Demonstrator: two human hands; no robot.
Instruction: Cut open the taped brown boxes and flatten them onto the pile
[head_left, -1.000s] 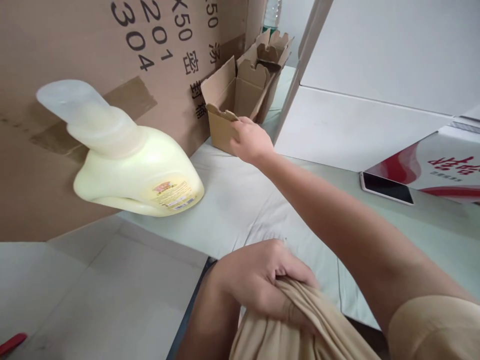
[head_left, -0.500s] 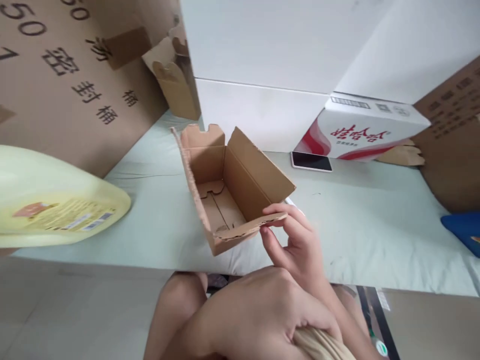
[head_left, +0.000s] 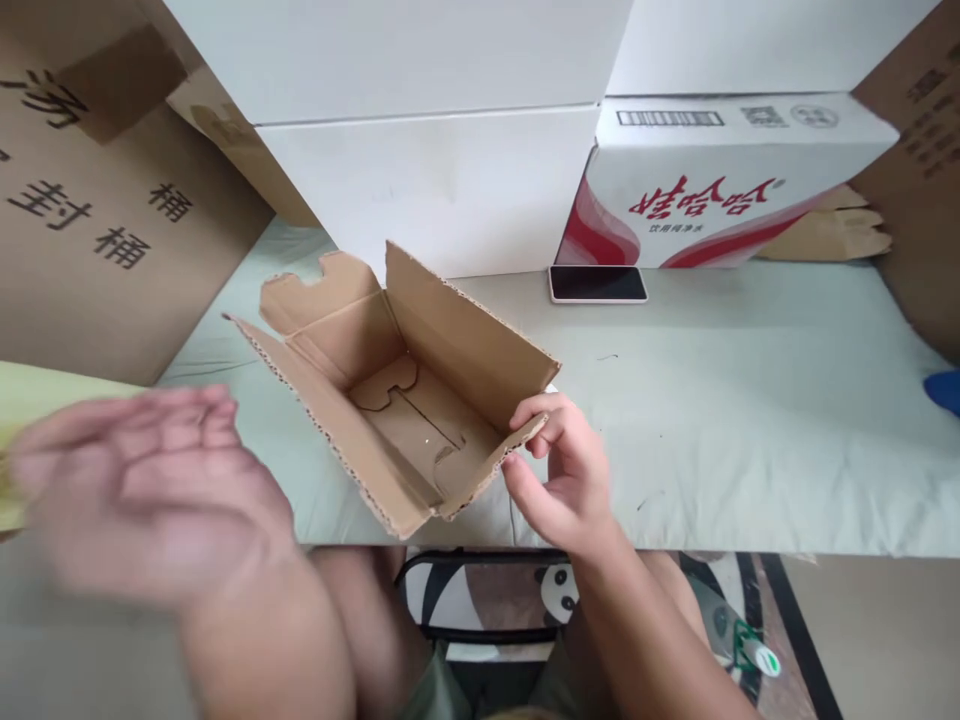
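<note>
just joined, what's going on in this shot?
A person sits at a cloth-covered table. Their right hand pinches the near flap of a small cardboard box, which is open, empty and tilted toward them at the table's edge. The left hand is open, palm up, blurred, holding nothing. Behind the box lie a phone, a red-and-white carton and stacked white boxes.

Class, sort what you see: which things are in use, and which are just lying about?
In use: small cardboard box, flap pinched by right hand; yellow bottle beside open left hand.
Lying about: phone, red-and-white carton, white boxes.
</note>
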